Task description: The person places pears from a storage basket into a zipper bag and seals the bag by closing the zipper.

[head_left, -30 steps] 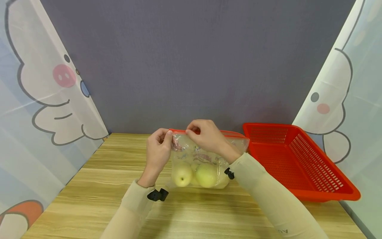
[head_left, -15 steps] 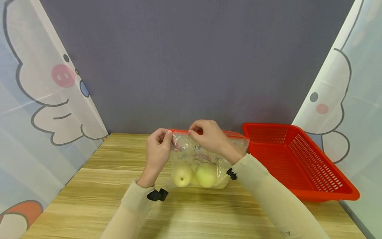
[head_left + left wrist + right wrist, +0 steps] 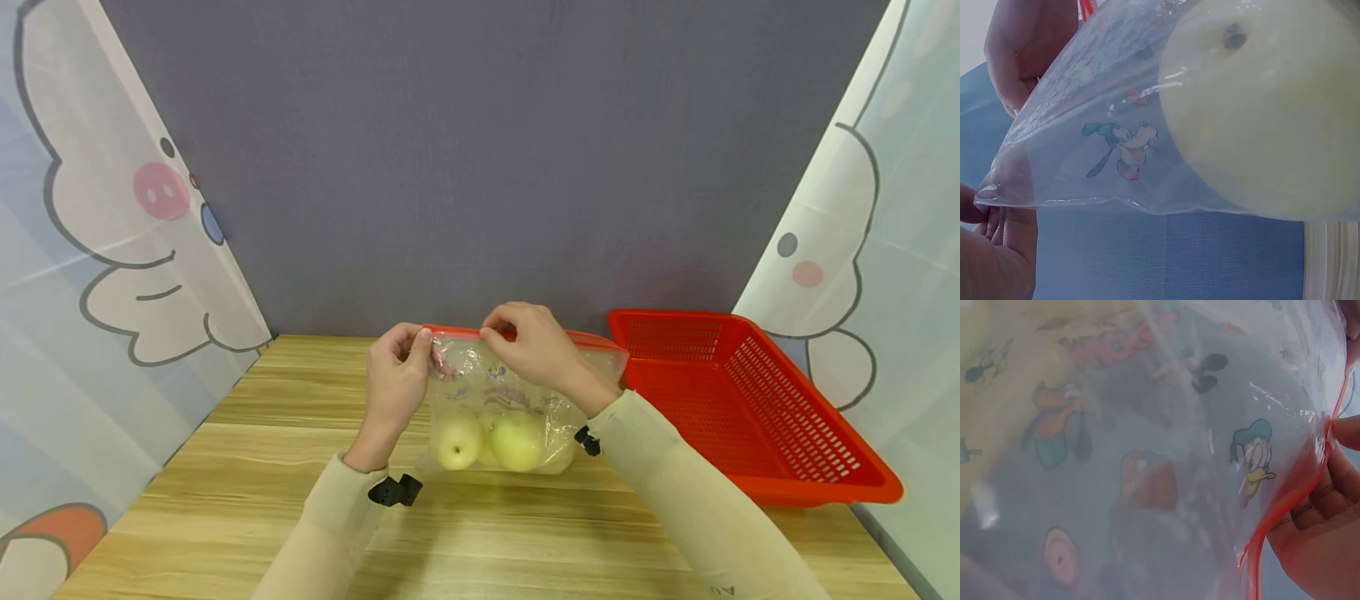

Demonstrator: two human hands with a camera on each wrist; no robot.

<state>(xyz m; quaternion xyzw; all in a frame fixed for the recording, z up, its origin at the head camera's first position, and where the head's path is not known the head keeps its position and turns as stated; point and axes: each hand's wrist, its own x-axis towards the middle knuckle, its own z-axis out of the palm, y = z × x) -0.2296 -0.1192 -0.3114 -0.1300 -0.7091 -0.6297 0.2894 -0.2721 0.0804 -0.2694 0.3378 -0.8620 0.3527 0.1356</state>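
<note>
A clear zip bag [image 3: 510, 392] with cartoon prints and a red zip strip stands on the table, with several pale yellow-green round fruits [image 3: 517, 442] inside. At its upper left corner my left hand [image 3: 397, 367] pinches the bag between thumb and fingers. My right hand [image 3: 536, 346] pinches the red strip [image 3: 457, 332] a little left of its middle. Right of that hand the two red edges stand apart. In the left wrist view one fruit [image 3: 1266, 112] shows large through the plastic. The right wrist view shows thumb and fingers [image 3: 1338, 487] on the strip.
A red perforated plastic basket [image 3: 705, 417] stands to the right, close by the bag's right edge. The wooden table [image 3: 300, 433] ends at a grey panel [image 3: 480, 167] at the back. Curtains with cartoon prints hang on both sides.
My right hand has slid a short way to the right along the red strip. My left hand stays at the bag's corner, and the fruits have not moved.
</note>
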